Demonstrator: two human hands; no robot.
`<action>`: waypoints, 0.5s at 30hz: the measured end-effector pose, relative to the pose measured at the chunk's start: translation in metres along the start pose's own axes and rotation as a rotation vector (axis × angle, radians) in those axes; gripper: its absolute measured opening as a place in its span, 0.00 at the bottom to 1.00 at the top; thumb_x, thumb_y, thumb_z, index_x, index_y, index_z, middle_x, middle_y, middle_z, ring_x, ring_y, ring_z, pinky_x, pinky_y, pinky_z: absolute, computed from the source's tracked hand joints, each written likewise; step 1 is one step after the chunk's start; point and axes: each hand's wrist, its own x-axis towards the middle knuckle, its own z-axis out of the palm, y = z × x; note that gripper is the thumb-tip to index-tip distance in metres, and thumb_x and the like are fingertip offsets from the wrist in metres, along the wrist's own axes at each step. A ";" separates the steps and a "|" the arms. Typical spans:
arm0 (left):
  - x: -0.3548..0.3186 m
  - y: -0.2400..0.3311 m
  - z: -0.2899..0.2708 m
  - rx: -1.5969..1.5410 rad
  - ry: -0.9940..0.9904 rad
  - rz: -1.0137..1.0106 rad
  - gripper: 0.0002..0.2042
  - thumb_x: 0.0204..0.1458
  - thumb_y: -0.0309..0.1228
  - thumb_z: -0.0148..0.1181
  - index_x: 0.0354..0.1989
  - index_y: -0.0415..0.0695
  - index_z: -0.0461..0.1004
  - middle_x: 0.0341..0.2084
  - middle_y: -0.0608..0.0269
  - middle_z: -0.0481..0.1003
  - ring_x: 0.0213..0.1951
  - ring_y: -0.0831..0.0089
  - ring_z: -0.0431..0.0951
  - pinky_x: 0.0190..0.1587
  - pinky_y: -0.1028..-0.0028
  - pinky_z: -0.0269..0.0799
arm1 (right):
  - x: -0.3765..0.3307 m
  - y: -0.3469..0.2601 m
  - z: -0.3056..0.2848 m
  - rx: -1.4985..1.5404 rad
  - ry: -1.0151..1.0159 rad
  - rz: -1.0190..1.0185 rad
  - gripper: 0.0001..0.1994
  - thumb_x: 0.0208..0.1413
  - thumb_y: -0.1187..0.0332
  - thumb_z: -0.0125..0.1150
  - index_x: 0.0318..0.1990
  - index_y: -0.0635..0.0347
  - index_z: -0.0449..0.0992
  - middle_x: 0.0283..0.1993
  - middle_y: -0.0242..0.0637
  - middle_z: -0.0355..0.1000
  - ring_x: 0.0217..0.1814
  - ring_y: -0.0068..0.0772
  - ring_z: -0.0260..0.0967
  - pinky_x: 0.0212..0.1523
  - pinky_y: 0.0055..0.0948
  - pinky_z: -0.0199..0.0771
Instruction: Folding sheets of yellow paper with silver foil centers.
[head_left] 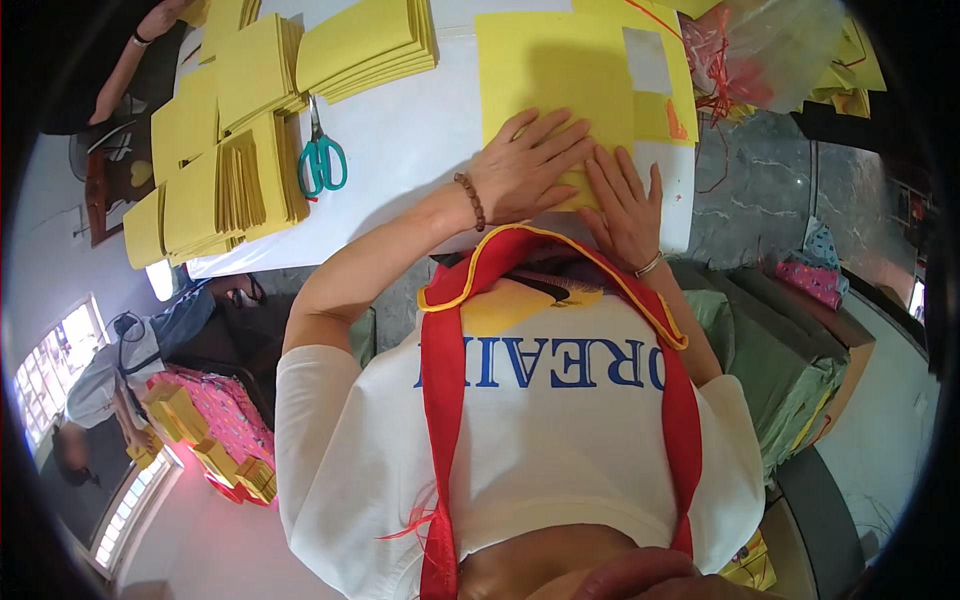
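Note:
A yellow paper sheet lies at the near edge of the white table. My left hand, with a beaded bracelet at the wrist, presses flat on it, fingers stretched out. My right hand rests beside it on the sheet's near right part, fingers spread and a bangle at its wrist. Neither hand grips anything. Under the sheet's right side another yellow paper shows, with a pale rectangle and an orange patch. To the left lie scissors with teal handles, blades pointing away from me.
Several stacks of folded yellow paper cover the table's left side. A clear plastic bag with red strings stands far right. Green-wrapped bundles sit by my right. Another person's forearm is far left; a person handles yellow bundles lower left.

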 end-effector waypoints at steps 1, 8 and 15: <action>0.001 -0.002 0.000 0.000 -0.002 0.019 0.28 0.48 0.45 0.56 0.56 0.44 0.64 0.59 0.57 0.59 0.60 0.57 0.57 0.59 0.59 0.53 | -0.002 0.002 0.004 0.043 0.003 0.009 0.26 0.50 0.57 0.56 0.58 0.51 0.65 0.64 0.30 0.57 0.67 0.35 0.50 0.61 0.59 0.40; 0.002 0.001 -0.004 0.037 0.119 -0.033 0.24 0.48 0.36 0.55 0.54 0.42 0.65 0.51 0.51 0.64 0.51 0.55 0.64 0.50 0.61 0.63 | 0.001 -0.003 0.001 0.124 -0.020 0.046 0.23 0.54 0.60 0.52 0.58 0.53 0.65 0.64 0.33 0.58 0.68 0.39 0.48 0.64 0.53 0.42; 0.016 0.016 -0.003 0.424 0.095 -0.001 0.23 0.44 0.32 0.51 0.51 0.37 0.65 0.42 0.54 0.70 0.41 0.63 0.70 0.41 0.69 0.68 | 0.001 0.025 -0.013 1.012 0.358 0.469 0.19 0.62 0.63 0.39 0.53 0.68 0.68 0.55 0.43 0.67 0.59 0.34 0.60 0.61 0.33 0.54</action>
